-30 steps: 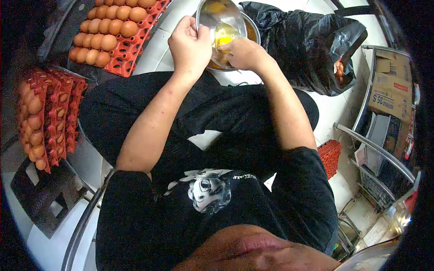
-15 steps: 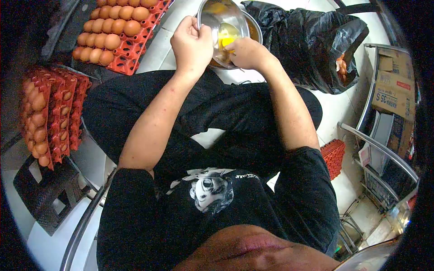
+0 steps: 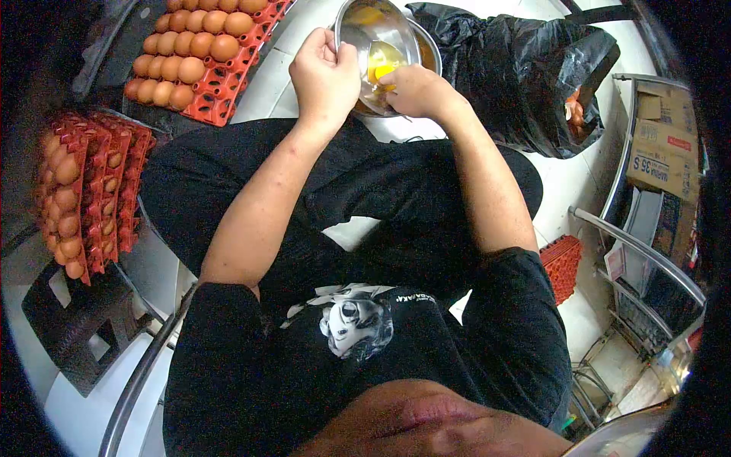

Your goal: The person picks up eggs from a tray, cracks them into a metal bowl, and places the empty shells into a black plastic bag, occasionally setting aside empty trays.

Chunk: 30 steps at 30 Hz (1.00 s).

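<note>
My left hand [image 3: 326,76] is closed on the left rim of a shiny metal bowl [image 3: 358,34], which is tilted. Clear egg white and a bright egg yolk [image 3: 383,71] lie inside the bowl. Over its lower right rim reaches my right hand [image 3: 423,93], with curled fingers touching the edge of the yolk. Those fingertips are partly hidden, so I cannot make out what is between them. Behind and beneath the tilted bowl, a second metal bowl [image 3: 431,50] shows in part.
On the upper left, brown eggs [image 3: 199,45] fill much of a red egg tray [image 3: 213,109]. Stacked trays of eggs [image 3: 84,194] stand at the left. A black plastic bag [image 3: 510,76] with eggshells at its mouth lies right of the bowls. Cardboard boxes [image 3: 662,152] sit on a rack at the far right.
Both hands stay almost in place at the tilted bowl. The yolk and egg white have shifted very slightly in it.
</note>
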Tool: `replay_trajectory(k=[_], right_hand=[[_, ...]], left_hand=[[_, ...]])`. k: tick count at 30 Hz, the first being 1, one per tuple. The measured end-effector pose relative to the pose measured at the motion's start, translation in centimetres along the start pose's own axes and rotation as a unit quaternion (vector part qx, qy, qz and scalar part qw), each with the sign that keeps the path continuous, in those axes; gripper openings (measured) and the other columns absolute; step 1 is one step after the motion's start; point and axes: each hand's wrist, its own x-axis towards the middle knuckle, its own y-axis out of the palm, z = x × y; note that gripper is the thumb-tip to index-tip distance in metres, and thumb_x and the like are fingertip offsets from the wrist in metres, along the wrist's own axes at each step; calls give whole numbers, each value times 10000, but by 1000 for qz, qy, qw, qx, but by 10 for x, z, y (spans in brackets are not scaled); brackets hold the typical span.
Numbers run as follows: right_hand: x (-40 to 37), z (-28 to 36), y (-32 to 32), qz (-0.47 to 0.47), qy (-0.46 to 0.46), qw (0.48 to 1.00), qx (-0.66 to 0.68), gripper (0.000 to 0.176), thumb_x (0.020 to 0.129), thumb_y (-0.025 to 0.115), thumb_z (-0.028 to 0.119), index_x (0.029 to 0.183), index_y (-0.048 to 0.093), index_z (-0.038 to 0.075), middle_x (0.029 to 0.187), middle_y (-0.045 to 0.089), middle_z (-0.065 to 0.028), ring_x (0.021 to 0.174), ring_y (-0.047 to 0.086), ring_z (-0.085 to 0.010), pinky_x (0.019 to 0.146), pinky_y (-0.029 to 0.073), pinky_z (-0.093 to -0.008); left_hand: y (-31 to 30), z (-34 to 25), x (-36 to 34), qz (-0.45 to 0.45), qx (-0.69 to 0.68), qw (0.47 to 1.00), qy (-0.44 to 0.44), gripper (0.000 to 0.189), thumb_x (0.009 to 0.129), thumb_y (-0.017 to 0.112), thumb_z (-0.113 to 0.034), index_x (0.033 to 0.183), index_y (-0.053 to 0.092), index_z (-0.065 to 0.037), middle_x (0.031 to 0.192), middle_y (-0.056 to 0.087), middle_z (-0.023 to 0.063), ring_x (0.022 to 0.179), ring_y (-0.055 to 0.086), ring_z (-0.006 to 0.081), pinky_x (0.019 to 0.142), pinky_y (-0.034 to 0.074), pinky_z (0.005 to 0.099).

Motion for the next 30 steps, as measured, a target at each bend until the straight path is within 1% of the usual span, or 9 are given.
replay_trajectory(k=[6,8,12,14,18,21,23,27,30], right_hand=[[-4,5,-3,-11,-1,1000,18,334,876,577,188,1138,783,163,1104,753,-190,1064,713,-392,976,561,-486],[-8,8,-9,2,-8,999,40,349,900,610,216,1198,776,140,1021,751,-223,946,723,-413,929,566,-481],[-4,0,4,-23,-26,999,37,346,906,616,217,1207,775,152,1005,752,-220,936,725,-407,924,567,-475],[-4,-1,6,-50,-47,997,28,336,908,622,222,1201,780,175,979,753,-216,926,726,-406,918,568,-476],[-5,3,3,-50,-39,997,32,331,906,624,221,1194,784,194,971,754,-215,924,725,-408,913,568,-484],[-7,7,-4,-31,-34,999,20,324,906,621,217,1183,786,195,986,752,-217,945,724,-407,912,569,-490],[-9,10,-8,5,-2,1000,11,326,905,611,206,1180,785,193,976,753,-216,943,725,-405,911,571,-491],[-5,4,0,-12,-17,1000,-17,343,904,596,190,1194,779,193,960,757,-211,935,729,-399,915,571,-491],[-5,8,-2,-24,8,1000,-13,356,909,594,196,1217,771,198,979,757,-212,948,727,-401,922,568,-496]], left_hand=[[1,0,1,-6,-19,1000,14,47,933,619,-28,902,615,7,673,589,-30,596,523,27,526,382,239],[-3,-8,-2,13,18,1000,-11,44,933,619,-26,905,613,7,681,594,-26,598,531,31,527,391,239],[-1,-2,-1,10,9,1000,-14,47,935,619,-29,903,612,4,679,588,-29,597,523,28,522,383,236],[1,2,0,0,4,1000,3,60,940,619,-36,892,607,-2,662,575,-38,586,509,22,515,369,234],[0,1,0,2,-2,1000,8,90,944,618,-41,865,586,-13,651,557,-45,578,486,19,510,357,238],[-1,-5,-2,3,-1,1000,1,120,944,620,-42,839,565,-26,638,534,-55,567,459,16,500,337,246],[-2,-8,-3,-3,8,1000,12,141,943,622,-45,822,551,-37,623,509,-63,559,432,13,491,315,253],[-2,-6,-2,1,17,1000,9,130,940,625,-46,826,564,-39,615,500,-67,550,426,11,486,306,253],[-2,-6,-3,-3,18,1000,14,111,939,624,-46,837,579,-36,613,499,-68,544,427,12,485,305,252]])
